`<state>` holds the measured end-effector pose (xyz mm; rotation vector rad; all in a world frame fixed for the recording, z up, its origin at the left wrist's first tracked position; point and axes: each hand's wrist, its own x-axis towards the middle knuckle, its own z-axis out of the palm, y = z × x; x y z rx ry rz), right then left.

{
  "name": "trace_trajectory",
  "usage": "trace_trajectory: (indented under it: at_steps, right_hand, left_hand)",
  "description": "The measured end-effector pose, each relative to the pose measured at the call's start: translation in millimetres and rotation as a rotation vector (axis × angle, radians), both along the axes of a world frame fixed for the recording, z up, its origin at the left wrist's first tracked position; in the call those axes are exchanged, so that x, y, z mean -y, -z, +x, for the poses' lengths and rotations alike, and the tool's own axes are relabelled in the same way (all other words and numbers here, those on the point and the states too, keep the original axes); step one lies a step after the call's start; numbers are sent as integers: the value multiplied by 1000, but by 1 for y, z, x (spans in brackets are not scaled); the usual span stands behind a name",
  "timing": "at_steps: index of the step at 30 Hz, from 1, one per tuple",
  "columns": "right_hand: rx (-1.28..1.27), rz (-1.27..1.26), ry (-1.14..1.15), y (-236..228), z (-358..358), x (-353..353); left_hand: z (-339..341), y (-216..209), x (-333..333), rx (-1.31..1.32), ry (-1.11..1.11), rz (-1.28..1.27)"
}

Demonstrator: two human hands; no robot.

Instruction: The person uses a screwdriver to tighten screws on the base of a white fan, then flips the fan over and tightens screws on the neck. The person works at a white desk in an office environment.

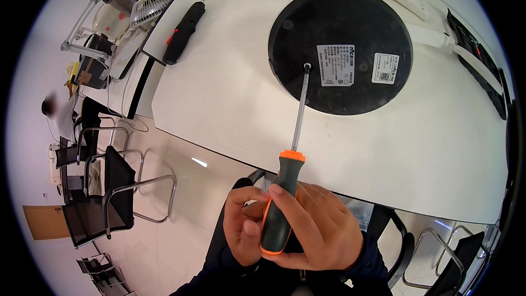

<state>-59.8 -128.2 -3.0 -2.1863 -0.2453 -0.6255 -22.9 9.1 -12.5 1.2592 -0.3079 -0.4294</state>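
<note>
In front of me is a screwdriver [278, 214] with a dark green and orange handle and a long metal shaft. My right hand [326, 227] is closed round the handle from the right. My left hand [245, 225] curls against the handle's left side, fingertips at its edge. The shaft points away from me, and its tip meets a small hole in a round black base [350, 27]. That disc lies flat on the white table [230, 93] and carries two printed labels, one silver-grey [336, 66] and one white [386, 68].
A black power screwdriver [184, 33] with a red switch lies at the table's left. White arm-like parts [430, 37] and a black tray-like case [479, 63] are at the right. Chairs [120, 186] stand left on the floor; a person [66, 112] sits farther back.
</note>
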Motion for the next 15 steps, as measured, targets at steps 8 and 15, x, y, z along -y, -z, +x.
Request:
trace_trajectory:
  at_steps: [8,15]
  right_hand:
    - [-56,-223,64,-17,4,21]
    - [238,-750,573,-68,77,127]
  left_hand:
    - [13,2,-2,-453,266,-304]
    - [16,-10,5,-414,145,-204]
